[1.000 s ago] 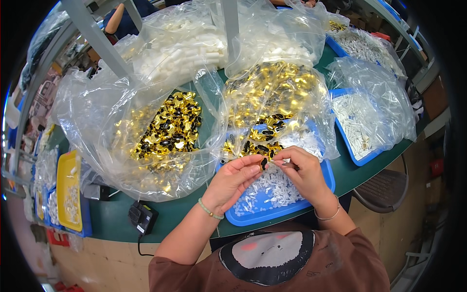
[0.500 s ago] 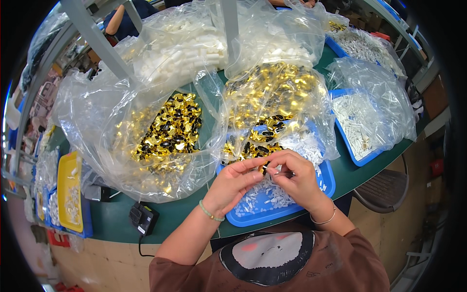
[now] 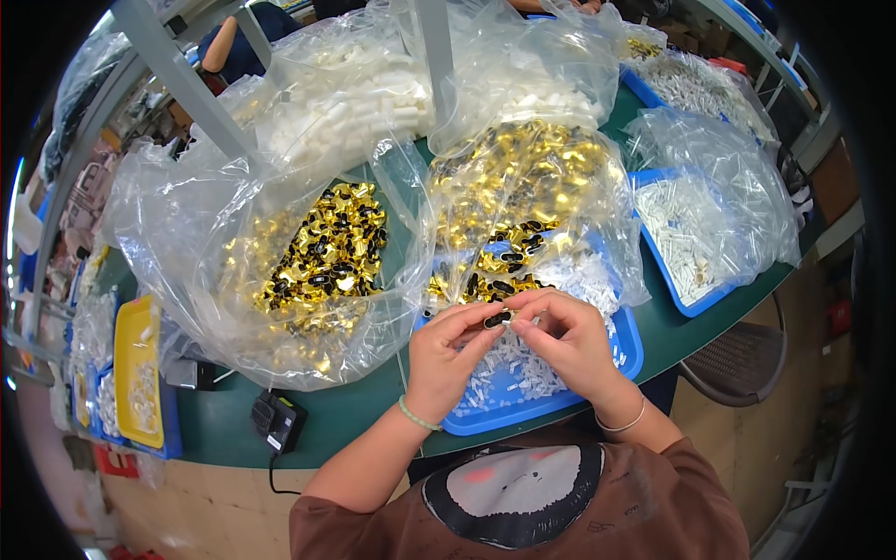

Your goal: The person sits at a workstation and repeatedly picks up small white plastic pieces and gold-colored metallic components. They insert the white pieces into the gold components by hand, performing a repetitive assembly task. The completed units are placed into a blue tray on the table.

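Over a blue tray (image 3: pixel 523 411), both my hands meet at a small black and gold part (image 3: pixel 497 319). My left hand (image 3: pixel 446 350) pinches its left end between thumb and fingers. The fingers of my right hand (image 3: pixel 569 341) close on its right end; whether they also hold a small clear piece is hidden. Beneath them, small clear and white plastic pieces (image 3: pixel 523 373) lie scattered in the tray. Just beyond, more black and gold parts (image 3: pixel 509 280) spill from a clear plastic bag (image 3: pixel 532 177) that lies over the tray's far side.
A second open bag (image 3: pixel 187 243) of black and gold parts lies left. Bags of white cylinders (image 3: pixel 364 117) stand behind grey posts (image 3: pixel 434 56). On the right is a blue tray (image 3: pixel 691 308) of clear pieces; at left, a yellow tray (image 3: pixel 131 373) and a black corded device (image 3: pixel 277 420).
My left hand has turned more upright, with its wrist shifted slightly right. The black and gold part now shows more of its black face between my fingertips.
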{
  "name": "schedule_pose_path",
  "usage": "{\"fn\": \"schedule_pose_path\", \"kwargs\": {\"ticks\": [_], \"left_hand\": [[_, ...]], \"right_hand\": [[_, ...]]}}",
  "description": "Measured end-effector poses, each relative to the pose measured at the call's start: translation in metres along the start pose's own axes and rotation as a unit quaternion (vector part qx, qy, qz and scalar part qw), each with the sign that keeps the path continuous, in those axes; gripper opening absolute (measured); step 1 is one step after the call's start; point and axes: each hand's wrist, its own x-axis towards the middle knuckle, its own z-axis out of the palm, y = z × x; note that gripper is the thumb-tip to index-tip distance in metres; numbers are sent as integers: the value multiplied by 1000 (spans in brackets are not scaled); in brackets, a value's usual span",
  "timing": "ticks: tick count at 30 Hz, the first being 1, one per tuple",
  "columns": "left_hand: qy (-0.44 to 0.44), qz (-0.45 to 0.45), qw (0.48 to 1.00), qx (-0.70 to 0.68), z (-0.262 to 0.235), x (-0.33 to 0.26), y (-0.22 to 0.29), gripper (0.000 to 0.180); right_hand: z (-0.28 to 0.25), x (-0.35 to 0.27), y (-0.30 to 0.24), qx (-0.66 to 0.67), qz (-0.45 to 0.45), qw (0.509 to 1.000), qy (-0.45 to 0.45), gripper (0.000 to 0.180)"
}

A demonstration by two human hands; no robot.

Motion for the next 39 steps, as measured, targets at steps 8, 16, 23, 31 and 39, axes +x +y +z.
{"fn": "schedule_pose_path", "kwargs": {"ticks": [8,16,23,31,39], "left_hand": [[13,17,1000,18,1,0,-3,28],[8,3,1000,0,1,2,-7,28],[13,4,1000,-1,1,1,-6,29],[8,-6,1000,-17,0,-1,-7,28],[-5,-21,995,-100,-1,1,-9,28]], "right_hand": [[12,4,1,-37,-5,999,9,6],[15,6,-1,-50,-17,998,16,10],[21,4,8,-72,-44,996,36,12],[23,4,7,-78,-45,995,50,12],[17,1,13,102,79,991,29,19]]}}
